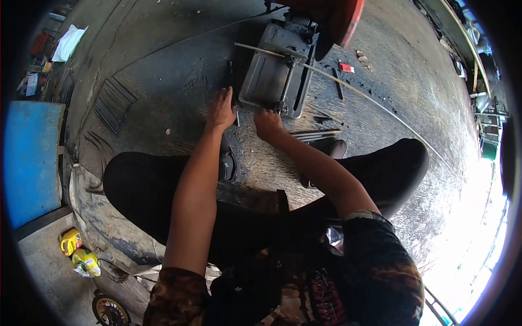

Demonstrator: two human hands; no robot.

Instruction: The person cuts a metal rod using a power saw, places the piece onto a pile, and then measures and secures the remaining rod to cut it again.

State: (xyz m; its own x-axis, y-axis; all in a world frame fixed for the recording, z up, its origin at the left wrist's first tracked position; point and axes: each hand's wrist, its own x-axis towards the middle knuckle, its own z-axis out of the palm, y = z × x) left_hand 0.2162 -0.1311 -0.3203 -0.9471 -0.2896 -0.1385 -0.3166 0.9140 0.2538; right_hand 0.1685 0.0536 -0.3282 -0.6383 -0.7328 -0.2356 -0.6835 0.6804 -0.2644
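Note:
A cut-off saw with a grey metal base and a red guard sits on the floor in front of me. Across its base, a long thin metal rod passes through the vise. My right hand is closed at the near end of the vise screw, around its crank handle, which the fingers mostly hide. To the left of the base, my left hand has its fingers stretched forward, close beside a short dark metal bar.
Cut bars lie in a neat row at the left. More metal rods rest by my right foot. A red packet and dark scraps lie right of the saw. A blue panel stands at far left, above yellow containers.

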